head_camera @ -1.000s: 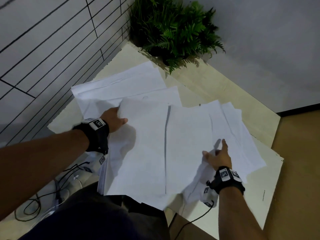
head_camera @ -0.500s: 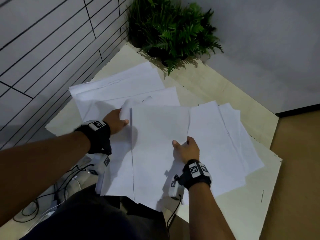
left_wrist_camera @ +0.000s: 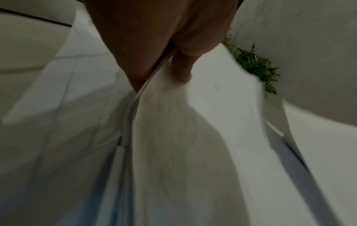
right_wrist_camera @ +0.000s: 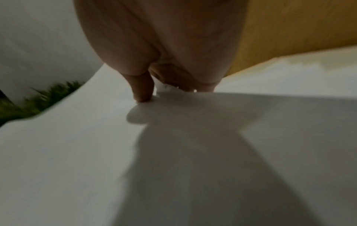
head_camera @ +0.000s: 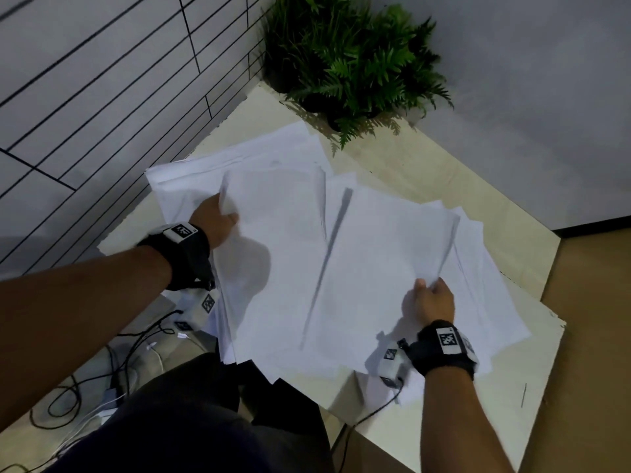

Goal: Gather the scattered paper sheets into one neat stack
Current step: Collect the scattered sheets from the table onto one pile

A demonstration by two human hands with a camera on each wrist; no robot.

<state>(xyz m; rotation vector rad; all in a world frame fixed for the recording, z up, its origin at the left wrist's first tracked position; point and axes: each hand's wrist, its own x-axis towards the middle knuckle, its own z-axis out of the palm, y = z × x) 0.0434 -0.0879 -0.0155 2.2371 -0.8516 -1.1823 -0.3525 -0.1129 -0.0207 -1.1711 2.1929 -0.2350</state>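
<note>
White paper sheets lie overlapping on a pale wooden table (head_camera: 403, 169). My left hand (head_camera: 225, 213) pinches the left edge of a gathered stack (head_camera: 273, 274); in the left wrist view the thumb (left_wrist_camera: 182, 68) lies on top of the stack (left_wrist_camera: 183, 145) with the fingers beneath. My right hand (head_camera: 428, 288) pinches the right edge of one sheet (head_camera: 386, 254), which is lifted slightly and overlaps the stack. The thumb (right_wrist_camera: 142, 91) presses on that sheet (right_wrist_camera: 173, 160). More loose sheets (head_camera: 485, 285) lie under it to the right, and others (head_camera: 239, 158) at the far left.
A potted fern (head_camera: 351, 63) stands at the table's far corner against the grey wall. A tiled wall (head_camera: 102, 97) runs along the left. Cables (head_camera: 102, 387) lie on the floor by my legs. The table's right edge (head_camera: 549, 339) drops to a brown floor.
The right hand laid a sheet on the stack, then moved back right and now pinches another sheet by its right edge. The left hand shifted slightly farther away, still holding the stack.
</note>
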